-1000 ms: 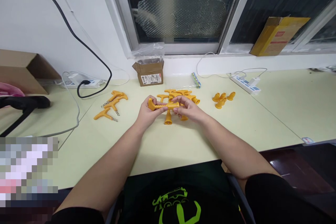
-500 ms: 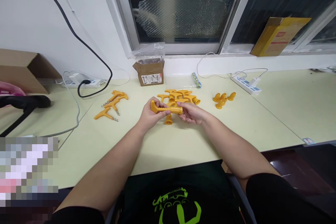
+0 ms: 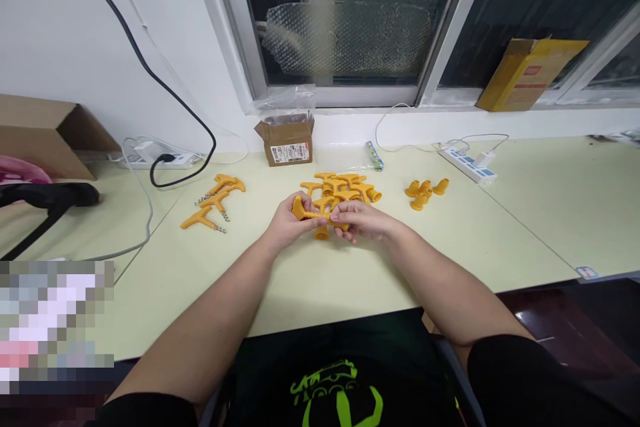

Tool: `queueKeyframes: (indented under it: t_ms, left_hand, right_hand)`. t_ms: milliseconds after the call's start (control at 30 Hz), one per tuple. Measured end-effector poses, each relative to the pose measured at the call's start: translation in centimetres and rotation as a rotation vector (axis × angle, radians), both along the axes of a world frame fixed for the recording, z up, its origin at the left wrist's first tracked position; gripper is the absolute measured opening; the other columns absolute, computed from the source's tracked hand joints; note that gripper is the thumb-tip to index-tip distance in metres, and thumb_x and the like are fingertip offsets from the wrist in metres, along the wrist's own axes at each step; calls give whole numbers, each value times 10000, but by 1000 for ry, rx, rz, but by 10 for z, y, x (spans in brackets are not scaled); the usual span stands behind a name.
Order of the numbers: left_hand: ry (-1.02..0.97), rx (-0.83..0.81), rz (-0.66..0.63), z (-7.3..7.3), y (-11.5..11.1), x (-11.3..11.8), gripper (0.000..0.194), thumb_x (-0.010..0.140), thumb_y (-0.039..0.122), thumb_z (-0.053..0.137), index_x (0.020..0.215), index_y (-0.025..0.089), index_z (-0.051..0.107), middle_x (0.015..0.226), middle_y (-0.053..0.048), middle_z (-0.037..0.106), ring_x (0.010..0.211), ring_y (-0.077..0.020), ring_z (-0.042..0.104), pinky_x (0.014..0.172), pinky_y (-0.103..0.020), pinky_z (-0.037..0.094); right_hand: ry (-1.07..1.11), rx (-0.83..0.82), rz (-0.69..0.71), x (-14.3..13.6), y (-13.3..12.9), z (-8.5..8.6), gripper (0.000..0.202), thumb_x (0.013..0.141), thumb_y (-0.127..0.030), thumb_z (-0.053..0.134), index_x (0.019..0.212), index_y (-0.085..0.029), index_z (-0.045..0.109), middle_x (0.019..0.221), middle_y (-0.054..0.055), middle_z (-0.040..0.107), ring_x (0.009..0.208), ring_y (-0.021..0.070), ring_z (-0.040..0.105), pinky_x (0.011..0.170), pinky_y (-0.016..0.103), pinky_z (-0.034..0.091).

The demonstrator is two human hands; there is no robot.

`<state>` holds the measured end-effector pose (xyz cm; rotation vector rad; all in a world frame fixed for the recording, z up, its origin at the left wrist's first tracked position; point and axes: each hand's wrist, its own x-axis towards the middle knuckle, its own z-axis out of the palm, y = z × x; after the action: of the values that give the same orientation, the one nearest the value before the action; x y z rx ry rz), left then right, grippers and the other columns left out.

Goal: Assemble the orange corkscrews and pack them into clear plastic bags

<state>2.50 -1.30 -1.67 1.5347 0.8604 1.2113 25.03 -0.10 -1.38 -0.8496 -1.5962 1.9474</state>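
Observation:
Between my hands is a yellow corkscrew (image 3: 301, 209) with a T-shaped handle. My left hand (image 3: 286, 221) is closed around its handle side, thumb along the shaft. With its fingers bent around the sleeve end, my right hand (image 3: 363, 219) covers most of that part. Just behind lies a pile of yellow corkscrews (image 3: 345, 181), some in their sleeves. One sleeve end (image 3: 321, 233) pokes out below my fingers. To the left, several corkscrews (image 3: 213, 201) lie with bare metal spirals. Several loose yellow sleeves (image 3: 420, 201) form a group to the right.
A small cardboard box (image 3: 289, 145) and a clear plastic bag (image 3: 345, 157) are at the back by the window. Power strips (image 3: 467, 163) with cables lie right and left. A black stand (image 3: 60, 195) and a larger carton (image 3: 40, 137) occupy the left side.
My right hand has gone from touching the sleeve's end to wrapping its fingers over the sleeve, now mostly hidden. My left hand keeps its grip on the handle.

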Motion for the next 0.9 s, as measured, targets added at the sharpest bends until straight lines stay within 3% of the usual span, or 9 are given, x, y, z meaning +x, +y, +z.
queueKeyframes:
  t_ms: [167,267,367,433,500,567,633,767,900]
  left_hand:
    - [90,104,-31,-1,-3,-4,473,668,433,934,804,186,554,760,11,606,657,-119,566,622,-260,484]
    - [133,135,-105,-6,-1,-6,413,782,500,846,868,185,594,793,-13,613,679,-129,569,642,-268,477]
    - [72,139,-195,-13,10,-10,524,865,702,649,1001,197,605,871,-58,655,760,-176,615,703,-307,501]
    - [40,142,-75,-14,21,-20,591,922,765,448,1068,210,591,942,-83,671,844,-209,631,757,-339,511]
    - [146,132,225,-13,33,-36,483,967,662,405,1074,223,578,989,-86,670,913,-229,625,822,-368,511]
    - [440,115,554,-11,41,-58,314,907,503,558,1063,232,588,1036,-89,661,1006,-267,611,934,-428,496]
    - [807,56,729,-10,47,-80,307,823,414,647,1079,245,630,1156,-120,639,1203,-355,542,1060,-530,426]
    - [1136,-220,882,-14,53,-113,455,754,382,692,1192,264,654,1379,-188,540,1398,-481,373,1094,-664,356]
    - [1187,-342,878,-19,58,-126,463,725,360,708,1173,249,670,1409,-200,545,1397,-497,381,1085,-664,375]
  right_hand:
    - [18,-138,150,0,-3,2,437,824,-569,795,908,-181,615,717,43,734,535,137,634,522,253,518]
    - [61,-86,160,-2,-6,0,409,857,-537,772,988,-172,643,808,65,763,685,160,674,632,267,530]
    - [63,13,152,-2,-6,1,350,923,-500,691,1025,-165,678,790,49,753,745,160,648,675,262,489]
    - [73,61,82,2,-5,4,296,919,-457,675,991,-170,684,777,41,748,776,160,639,707,262,471]
    - [91,64,-50,9,-1,9,253,863,-417,696,958,-186,663,798,39,754,790,165,638,709,264,456]
    - [84,63,-200,17,4,14,252,789,-388,715,934,-206,620,831,40,760,791,172,639,682,264,441]
    - [0,130,-372,28,10,16,258,736,-367,720,893,-222,576,832,27,747,744,164,615,638,259,412]
    - [-477,385,-723,54,26,13,224,717,-358,718,790,-224,554,710,-17,649,633,142,543,587,263,378]
    - [-890,405,-769,78,36,8,176,738,-363,706,778,-218,614,777,21,693,714,184,622,626,286,424]
